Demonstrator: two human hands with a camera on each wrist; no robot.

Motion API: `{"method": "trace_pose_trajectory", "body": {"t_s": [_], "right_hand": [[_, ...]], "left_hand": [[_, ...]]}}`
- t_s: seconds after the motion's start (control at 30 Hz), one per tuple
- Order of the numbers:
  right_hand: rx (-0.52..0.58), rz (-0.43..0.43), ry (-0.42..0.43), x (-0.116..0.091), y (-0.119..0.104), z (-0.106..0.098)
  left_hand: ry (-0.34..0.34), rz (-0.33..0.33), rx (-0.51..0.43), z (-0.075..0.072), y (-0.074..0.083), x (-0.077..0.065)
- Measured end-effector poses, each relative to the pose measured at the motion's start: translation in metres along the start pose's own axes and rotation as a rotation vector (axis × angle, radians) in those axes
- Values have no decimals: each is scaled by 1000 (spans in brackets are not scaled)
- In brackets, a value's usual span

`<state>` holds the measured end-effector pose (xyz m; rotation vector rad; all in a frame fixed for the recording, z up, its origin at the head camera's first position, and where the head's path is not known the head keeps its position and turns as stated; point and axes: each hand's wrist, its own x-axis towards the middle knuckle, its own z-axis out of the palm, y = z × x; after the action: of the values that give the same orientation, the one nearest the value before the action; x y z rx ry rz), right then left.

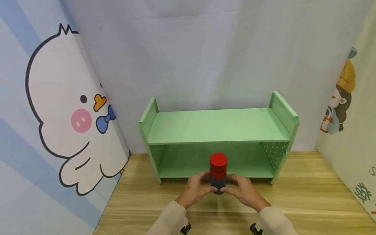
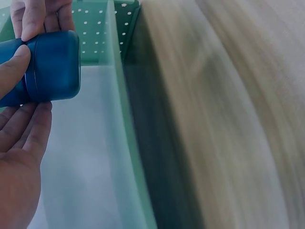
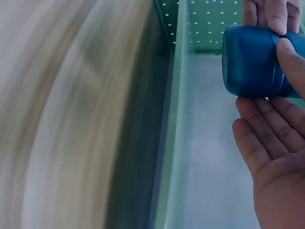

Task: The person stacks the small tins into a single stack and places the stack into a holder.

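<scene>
A stack of cups stands upright in front of the shelf in the head view, red cups (image 1: 218,163) on top and blue cups (image 1: 218,183) underneath. From the left, my left hand (image 1: 196,189) grips the blue part, thumb in front and fingers behind. My right hand (image 1: 243,190) holds that same part from the other side, the two thumb tips close together. Both wrist views show a smooth blue cup (image 2: 57,67) with a rounded end and a seam where the thumbs press. Neither wrist view shows the red part.
A green two-level shelf (image 1: 217,125) with perforated side panels stands behind the hands on a wood-grain table (image 1: 141,202). Cloth curtains (image 1: 188,58) close off the back and sides, the left one printed with a large white bird (image 1: 58,81).
</scene>
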<state>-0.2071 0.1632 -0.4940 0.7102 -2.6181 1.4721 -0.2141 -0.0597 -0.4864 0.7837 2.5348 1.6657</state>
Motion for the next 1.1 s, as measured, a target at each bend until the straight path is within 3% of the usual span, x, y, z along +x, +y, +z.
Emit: {"method": "trace_pose_trajectory", "body": {"t_s": [0.13, 0.37, 1.1], "right_hand": [[-39, -24, 10, 5, -5, -4], [12, 14, -10, 12, -17, -13], [-20, -111, 58, 29, -58, -46]], "left_hand": [[-5, -11, 26, -5, 6, 3], [-17, -12, 47, -16, 20, 9], [-34, 124, 80, -45, 62, 33]]}}
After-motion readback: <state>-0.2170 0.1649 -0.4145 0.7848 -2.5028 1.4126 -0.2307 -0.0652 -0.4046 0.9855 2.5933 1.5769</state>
